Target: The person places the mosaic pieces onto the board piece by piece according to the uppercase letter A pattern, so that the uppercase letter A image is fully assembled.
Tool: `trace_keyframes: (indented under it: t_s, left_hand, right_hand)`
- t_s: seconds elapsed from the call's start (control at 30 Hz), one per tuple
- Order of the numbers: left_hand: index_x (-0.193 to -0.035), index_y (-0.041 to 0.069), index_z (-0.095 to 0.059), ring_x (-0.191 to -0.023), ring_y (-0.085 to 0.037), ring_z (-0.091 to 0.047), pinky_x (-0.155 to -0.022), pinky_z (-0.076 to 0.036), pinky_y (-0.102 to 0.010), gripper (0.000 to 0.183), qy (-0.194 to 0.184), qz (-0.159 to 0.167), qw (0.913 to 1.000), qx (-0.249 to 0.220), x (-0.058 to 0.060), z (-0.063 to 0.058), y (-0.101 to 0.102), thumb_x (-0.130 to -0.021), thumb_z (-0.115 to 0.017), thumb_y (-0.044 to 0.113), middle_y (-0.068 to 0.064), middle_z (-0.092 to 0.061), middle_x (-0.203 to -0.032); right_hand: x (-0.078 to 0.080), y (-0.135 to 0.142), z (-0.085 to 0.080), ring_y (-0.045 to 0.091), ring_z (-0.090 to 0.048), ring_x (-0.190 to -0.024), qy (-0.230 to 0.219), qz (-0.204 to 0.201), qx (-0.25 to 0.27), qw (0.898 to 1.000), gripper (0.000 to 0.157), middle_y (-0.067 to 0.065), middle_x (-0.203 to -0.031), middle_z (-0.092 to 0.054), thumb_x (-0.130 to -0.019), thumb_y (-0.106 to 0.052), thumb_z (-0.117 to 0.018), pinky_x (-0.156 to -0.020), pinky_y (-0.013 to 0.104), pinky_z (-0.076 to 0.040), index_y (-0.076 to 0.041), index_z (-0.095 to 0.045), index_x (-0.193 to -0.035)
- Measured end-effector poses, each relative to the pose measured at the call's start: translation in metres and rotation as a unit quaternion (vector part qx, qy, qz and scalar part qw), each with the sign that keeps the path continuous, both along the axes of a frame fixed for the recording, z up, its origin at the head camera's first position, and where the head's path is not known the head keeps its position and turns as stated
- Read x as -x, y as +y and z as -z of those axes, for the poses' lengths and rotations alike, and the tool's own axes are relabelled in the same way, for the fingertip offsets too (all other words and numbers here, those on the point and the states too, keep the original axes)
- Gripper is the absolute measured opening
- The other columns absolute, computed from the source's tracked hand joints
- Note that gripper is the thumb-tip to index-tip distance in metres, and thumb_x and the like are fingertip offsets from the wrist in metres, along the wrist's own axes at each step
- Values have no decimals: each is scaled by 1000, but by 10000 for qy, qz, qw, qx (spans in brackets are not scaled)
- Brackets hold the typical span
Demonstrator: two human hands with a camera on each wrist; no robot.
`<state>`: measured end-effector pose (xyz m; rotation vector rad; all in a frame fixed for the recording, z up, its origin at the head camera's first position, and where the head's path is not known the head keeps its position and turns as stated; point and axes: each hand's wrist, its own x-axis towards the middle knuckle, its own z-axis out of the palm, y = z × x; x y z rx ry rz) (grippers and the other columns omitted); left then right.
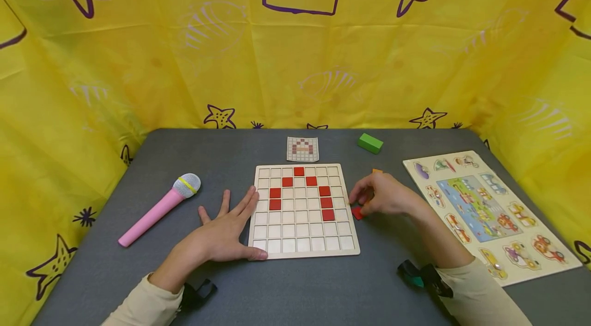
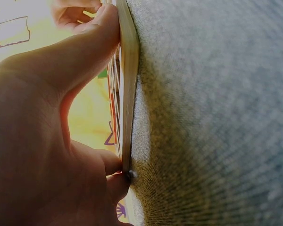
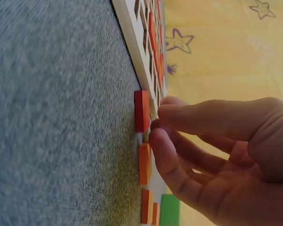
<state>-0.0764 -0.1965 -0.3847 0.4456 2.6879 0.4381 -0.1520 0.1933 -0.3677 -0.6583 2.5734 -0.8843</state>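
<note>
A wooden grid board [image 1: 300, 232] lies on the table, with several red square tiles set in its cells in an arch-like pattern. My left hand [image 1: 228, 231] rests along the board's left side, fingers spread and thumb on the near left corner; the left wrist view shows the thumb [image 2: 101, 28] against the board's edge [image 2: 127, 94]. Just right of the board, my right hand [image 1: 385, 195] hovers with bent fingers above a loose red tile [image 1: 357, 213]. In the right wrist view that red tile [image 3: 142, 111] stays on the table, close to the fingertips.
Beyond the board lies a small pattern card [image 1: 302, 149]. A green block [image 1: 370, 143] and orange tiles [image 3: 145, 164] sit near the right hand. A pink toy microphone [image 1: 157, 213] lies left; a picture puzzle board [image 1: 491, 218] lies right, under the right forearm.
</note>
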Motion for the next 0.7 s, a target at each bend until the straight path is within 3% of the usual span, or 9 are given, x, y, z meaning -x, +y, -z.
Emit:
trace_keyframes:
  t_s: [0.3,0.7]
  left_hand:
    - [-170,22,-5,-157,-55,9,-94,6,-96,135,-33,-22,10000,-32,0,-1,0,-72,-78,79,4,3,-177]
    - [-170,22,-5,-156,-56,8,-93,5,-96,135,-6,-3,10000,-7,0,-1,0,-72,-77,80,4,2,-178]
  right_hand:
    - [3,6,4,20,-62,-81,-151,-428,84,9989,27,2,-85,-71,-73,2,-85,-68,25,-51,-11,-79,-95]
    - [4,5,9,17,-58,-77,74,-644,49,9979,30,-1,-83,-67,-71,6,-85,-67,26,-50,-14,-77,-92]
